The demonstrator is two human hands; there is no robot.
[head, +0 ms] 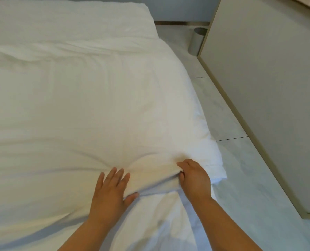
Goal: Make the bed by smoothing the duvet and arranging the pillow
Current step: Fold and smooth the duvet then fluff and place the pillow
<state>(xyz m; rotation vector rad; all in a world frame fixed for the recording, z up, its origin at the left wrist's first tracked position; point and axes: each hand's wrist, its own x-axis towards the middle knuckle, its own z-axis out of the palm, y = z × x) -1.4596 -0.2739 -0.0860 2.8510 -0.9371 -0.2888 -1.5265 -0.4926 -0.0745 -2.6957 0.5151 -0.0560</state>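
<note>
Fingers (112, 175) of the left hand (109, 191) lie straight and spread, pressing flat on the white duvet (96, 105), which fills the left and centre of the frame. At lower centre, the right hand (195, 178) curls its fingers round a raised duvet fold. A grey bin (195, 41) stands at upper right.

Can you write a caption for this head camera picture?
Making the bed: the right hand grips a fold of the white duvet while the left hand rests flat on it.
</note>
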